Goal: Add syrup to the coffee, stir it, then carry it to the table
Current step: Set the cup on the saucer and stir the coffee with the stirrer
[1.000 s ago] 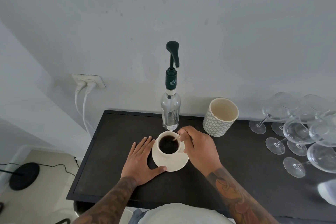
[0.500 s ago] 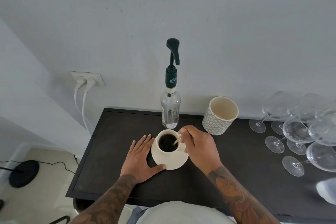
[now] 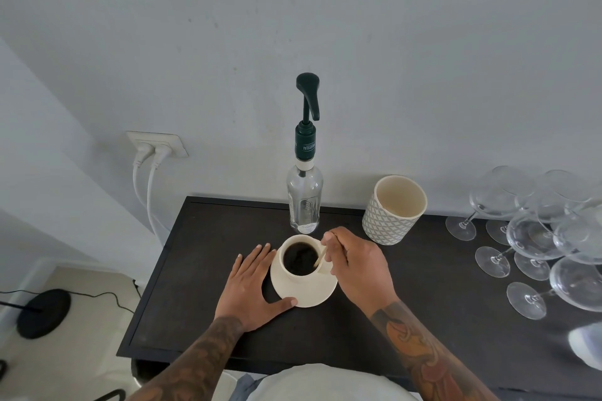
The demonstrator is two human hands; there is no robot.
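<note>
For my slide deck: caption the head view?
Right hand stirs coffee cup with stick; left hand steadies saucer.

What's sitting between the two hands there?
In the head view, the cream coffee cup on its saucer sits between the flat left hand and the right hand, which pinches a wooden stirrer dipped into it.

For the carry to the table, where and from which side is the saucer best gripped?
Probably the saucer by its rim, from the left and right at once. It is wide and shallow, and the full coffee cup stands on it, so a level two-sided hold suits. The left hand lies flat at its left edge; the right hand pinches the stirrer.
</note>
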